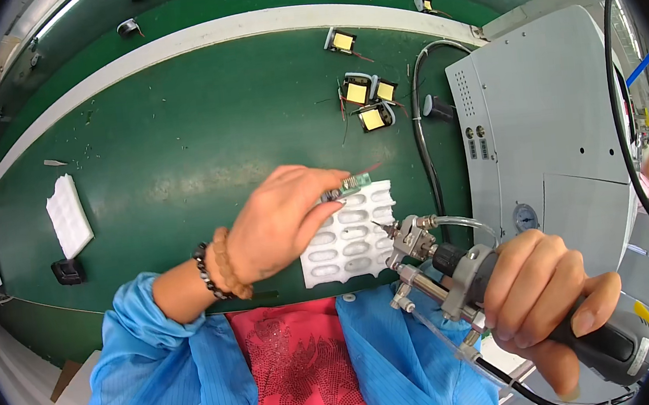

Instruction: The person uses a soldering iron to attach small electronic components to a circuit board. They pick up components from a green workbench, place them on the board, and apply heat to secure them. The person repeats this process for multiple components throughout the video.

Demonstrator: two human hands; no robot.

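My left hand (pixel 275 219) pinches a small green circuit board (pixel 355 184) with parts on it, over the top of a white moulded tray (pixel 332 253) with rows of oval hollows. A thin red wire sticks out from the board. Wrapped around the black grip of a metal dispensing gun (pixel 463 281) with hoses and fittings is my right hand (pixel 544 294). The gun's thin needle tip points up and left over the tray's right side, below the board and apart from it. Part of the board is hidden behind my left fingers.
Several black units with yellow tops (pixel 357 92) lie at the back right. A grey machine with a gauge (pixel 537 119) stands at the right, with a black cable (pixel 420 127) beside it. At the left are a white foam piece (pixel 69 217) and a black part (pixel 68 272). A white rail (pixel 222 31) crosses behind.
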